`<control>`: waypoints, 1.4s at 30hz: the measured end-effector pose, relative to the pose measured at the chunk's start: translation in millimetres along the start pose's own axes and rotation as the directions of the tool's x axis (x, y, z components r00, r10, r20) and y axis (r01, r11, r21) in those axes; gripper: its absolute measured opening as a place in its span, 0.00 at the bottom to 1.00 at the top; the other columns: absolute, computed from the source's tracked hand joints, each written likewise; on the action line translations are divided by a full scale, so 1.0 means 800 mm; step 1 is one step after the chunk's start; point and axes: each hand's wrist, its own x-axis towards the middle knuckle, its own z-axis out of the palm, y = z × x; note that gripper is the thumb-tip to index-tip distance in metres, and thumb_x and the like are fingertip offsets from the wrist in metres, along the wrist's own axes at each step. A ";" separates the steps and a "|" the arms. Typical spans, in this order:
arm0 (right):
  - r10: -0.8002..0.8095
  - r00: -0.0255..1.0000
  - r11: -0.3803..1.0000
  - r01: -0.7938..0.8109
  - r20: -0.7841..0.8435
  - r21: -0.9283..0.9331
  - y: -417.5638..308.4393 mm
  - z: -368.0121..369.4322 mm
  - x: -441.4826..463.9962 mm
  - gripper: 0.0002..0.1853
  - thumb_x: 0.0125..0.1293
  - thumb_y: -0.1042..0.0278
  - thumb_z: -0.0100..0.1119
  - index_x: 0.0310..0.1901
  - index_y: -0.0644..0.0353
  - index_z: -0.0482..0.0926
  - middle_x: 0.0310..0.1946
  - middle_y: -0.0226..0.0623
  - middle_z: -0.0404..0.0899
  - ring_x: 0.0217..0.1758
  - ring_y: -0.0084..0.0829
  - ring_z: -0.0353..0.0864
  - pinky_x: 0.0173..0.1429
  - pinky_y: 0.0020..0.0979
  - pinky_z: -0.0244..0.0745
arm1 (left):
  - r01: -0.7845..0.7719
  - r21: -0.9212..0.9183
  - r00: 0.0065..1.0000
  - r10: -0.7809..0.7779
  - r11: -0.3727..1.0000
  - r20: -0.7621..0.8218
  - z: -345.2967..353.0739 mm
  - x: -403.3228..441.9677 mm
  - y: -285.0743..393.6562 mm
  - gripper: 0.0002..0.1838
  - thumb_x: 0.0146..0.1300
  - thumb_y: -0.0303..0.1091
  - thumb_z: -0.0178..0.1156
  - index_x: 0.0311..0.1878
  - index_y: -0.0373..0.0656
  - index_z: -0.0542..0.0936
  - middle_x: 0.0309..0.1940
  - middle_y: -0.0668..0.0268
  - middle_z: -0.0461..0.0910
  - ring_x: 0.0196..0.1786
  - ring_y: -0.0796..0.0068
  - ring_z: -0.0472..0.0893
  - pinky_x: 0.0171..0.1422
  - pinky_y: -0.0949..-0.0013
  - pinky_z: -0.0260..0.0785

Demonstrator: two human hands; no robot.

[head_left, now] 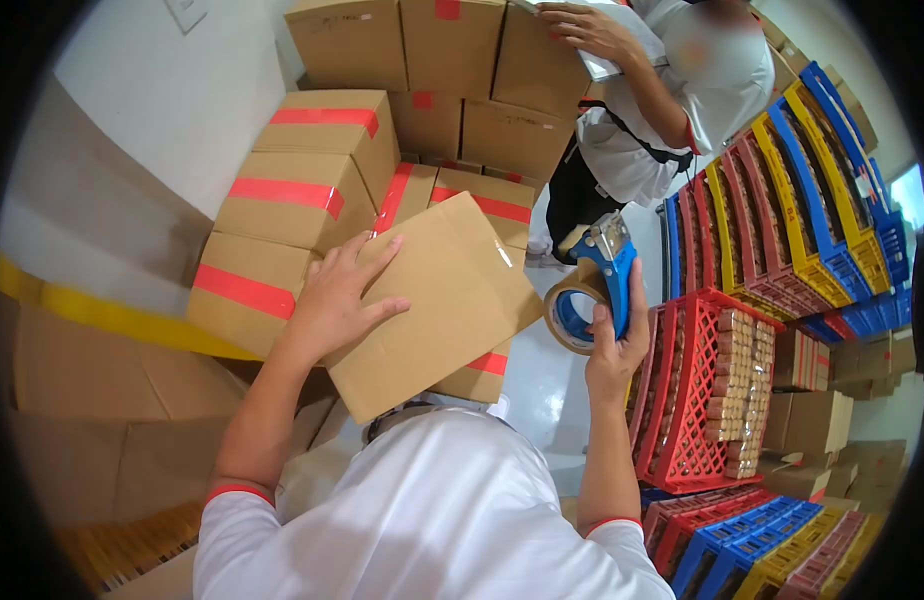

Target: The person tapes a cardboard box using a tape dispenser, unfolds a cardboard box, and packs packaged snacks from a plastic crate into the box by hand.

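A plain brown cardboard box (447,300) is tilted in front of my body, with a small shiny strip near its right edge. My left hand (344,295) lies on its left side, fingers spread over the top face. To the right of the box, my right hand (619,345) grips a blue tape dispenser (618,275) by its handle. A roll of brown tape (560,318) sits in the dispenser, its metal end pointing up. The dispenser is apart from the box.
Boxes with red tape (282,200) are stacked behind and left. A yellow band (132,315) crosses the left side. Another person (632,130) stands at the top, a hand on papers. Red crates (687,400) and blue and yellow crates (817,200) stand right.
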 end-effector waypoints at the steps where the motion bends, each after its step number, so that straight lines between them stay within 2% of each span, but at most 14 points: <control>1: 0.023 0.997 0.997 -0.017 -0.078 0.070 -0.006 -0.002 0.000 0.36 0.69 0.70 0.68 0.78 0.66 0.69 0.50 0.48 0.79 0.49 0.40 0.78 0.58 0.37 0.73 | -0.002 0.012 1.000 0.002 1.000 0.006 -0.005 0.004 0.002 0.45 0.66 0.61 0.68 0.84 0.62 0.66 0.84 0.51 0.58 0.84 0.46 0.60 0.84 0.40 0.51; 3: 0.042 0.986 0.989 -0.018 -0.163 0.149 -0.015 -0.009 0.001 0.37 0.68 0.69 0.70 0.77 0.66 0.69 0.48 0.48 0.79 0.47 0.41 0.77 0.56 0.38 0.74 | -0.079 0.050 0.993 0.083 0.996 -0.085 -0.005 0.007 0.015 0.42 0.71 0.59 0.64 0.84 0.56 0.65 0.84 0.51 0.60 0.85 0.49 0.59 0.86 0.42 0.50; 5: -0.247 0.951 0.969 0.240 -0.184 -0.064 -0.019 -0.022 -0.011 0.38 0.64 0.66 0.73 0.76 0.62 0.72 0.47 0.49 0.79 0.45 0.41 0.79 0.51 0.38 0.75 | -0.136 0.082 0.975 0.148 0.987 -0.165 -0.005 0.011 0.035 0.40 0.76 0.58 0.60 0.84 0.49 0.65 0.84 0.51 0.61 0.86 0.51 0.58 0.87 0.45 0.48; 6: -0.340 0.925 0.938 0.321 -0.167 -0.132 -0.020 -0.029 -0.017 0.40 0.61 0.66 0.75 0.75 0.60 0.73 0.47 0.51 0.80 0.44 0.42 0.80 0.48 0.38 0.76 | -0.171 -0.389 0.985 0.157 0.905 -0.068 -0.011 0.015 0.054 0.38 0.80 0.56 0.55 0.83 0.43 0.66 0.82 0.52 0.64 0.86 0.54 0.59 0.88 0.48 0.48; 8: -0.510 0.856 0.847 0.481 -0.088 -0.225 -0.021 -0.036 -0.022 0.43 0.51 0.67 0.79 0.73 0.55 0.76 0.47 0.53 0.81 0.42 0.44 0.83 0.42 0.38 0.78 | -0.059 -0.890 0.967 0.248 0.453 0.062 -0.036 0.015 0.105 0.35 0.85 0.54 0.47 0.80 0.35 0.68 0.79 0.54 0.69 0.84 0.60 0.64 0.88 0.55 0.50; 12: -0.528 0.849 0.812 0.500 -0.013 -0.303 -0.020 -0.019 -0.022 0.48 0.38 0.73 0.80 0.70 0.48 0.81 0.45 0.52 0.83 0.38 0.48 0.85 0.36 0.38 0.80 | 0.111 -0.994 0.940 0.327 -0.018 0.099 -0.026 0.029 0.159 0.27 0.84 0.49 0.53 0.70 0.35 0.79 0.67 0.58 0.81 0.72 0.66 0.78 0.81 0.60 0.64; 15: -0.493 0.870 0.807 0.457 0.000 -0.373 -0.064 -0.021 -0.011 0.45 0.43 0.74 0.80 0.71 0.45 0.81 0.43 0.47 0.82 0.37 0.46 0.85 0.36 0.38 0.81 | 0.137 -0.991 0.970 0.204 0.000 0.134 -0.001 0.069 0.154 0.18 0.80 0.42 0.61 0.57 0.36 0.86 0.53 0.64 0.88 0.57 0.76 0.85 0.69 0.66 0.74; 17: -0.131 0.965 0.856 0.226 0.228 -0.465 -0.101 -0.019 -0.002 0.43 0.51 0.71 0.79 0.73 0.42 0.79 0.40 0.43 0.79 0.37 0.45 0.85 0.35 0.41 0.81 | 0.017 -0.969 0.998 0.050 0.245 0.030 -0.001 0.110 0.139 0.12 0.76 0.37 0.66 0.49 0.37 0.89 0.44 0.67 0.89 0.49 0.82 0.85 0.59 0.70 0.76; 21: 0.052 0.942 0.830 0.144 0.331 -0.540 -0.115 -0.006 0.030 0.38 0.61 0.65 0.76 0.74 0.40 0.77 0.38 0.43 0.77 0.34 0.47 0.86 0.36 0.45 0.81 | -0.014 -0.846 0.997 -0.060 0.534 -0.054 0.009 0.208 0.049 0.11 0.75 0.38 0.68 0.46 0.40 0.88 0.43 0.69 0.89 0.44 0.83 0.84 0.52 0.72 0.77; 27: 0.108 0.871 0.760 0.239 0.480 -0.605 -0.107 0.042 0.089 0.29 0.66 0.55 0.70 0.69 0.45 0.80 0.42 0.52 0.85 0.38 0.52 0.90 0.42 0.48 0.85 | 0.175 -0.961 0.984 -0.064 0.216 0.165 0.036 0.226 0.009 0.13 0.72 0.44 0.72 0.42 0.43 0.84 0.38 0.72 0.85 0.36 0.83 0.81 0.48 0.76 0.75; 31: 0.109 0.853 0.758 0.261 0.511 -0.597 -0.106 0.067 0.108 0.27 0.66 0.53 0.69 0.67 0.46 0.82 0.39 0.53 0.86 0.39 0.52 0.91 0.43 0.49 0.85 | 0.203 -0.959 0.978 -0.092 0.197 0.188 0.047 0.234 -0.010 0.16 0.71 0.46 0.73 0.43 0.44 0.82 0.39 0.68 0.85 0.37 0.82 0.82 0.50 0.77 0.76; 34: 0.097 0.863 0.761 0.256 0.495 -0.596 -0.101 0.077 0.111 0.27 0.66 0.53 0.69 0.67 0.46 0.83 0.40 0.53 0.86 0.40 0.51 0.91 0.44 0.48 0.86 | 0.246 -0.887 0.969 -0.086 0.390 0.231 0.069 0.246 -0.025 0.20 0.72 0.45 0.72 0.54 0.38 0.82 0.41 0.64 0.87 0.42 0.79 0.87 0.52 0.75 0.79; 36: 0.110 0.872 0.775 0.225 0.477 -0.591 -0.099 0.076 0.112 0.28 0.65 0.53 0.69 0.67 0.46 0.83 0.40 0.53 0.86 0.40 0.51 0.91 0.45 0.47 0.86 | 0.214 -0.488 0.963 -0.265 0.846 -0.037 0.079 0.244 -0.017 0.24 0.72 0.40 0.71 0.62 0.31 0.81 0.46 0.57 0.89 0.48 0.73 0.90 0.53 0.71 0.82; 42: 0.108 0.894 0.790 0.189 0.435 -0.584 -0.104 0.071 0.100 0.28 0.64 0.54 0.70 0.67 0.46 0.84 0.41 0.52 0.86 0.40 0.50 0.91 0.45 0.47 0.86 | 0.024 -0.889 0.975 -0.206 0.457 -0.080 0.043 0.214 0.025 0.24 0.76 0.46 0.64 0.59 0.30 0.85 0.49 0.50 0.90 0.52 0.59 0.90 0.62 0.61 0.80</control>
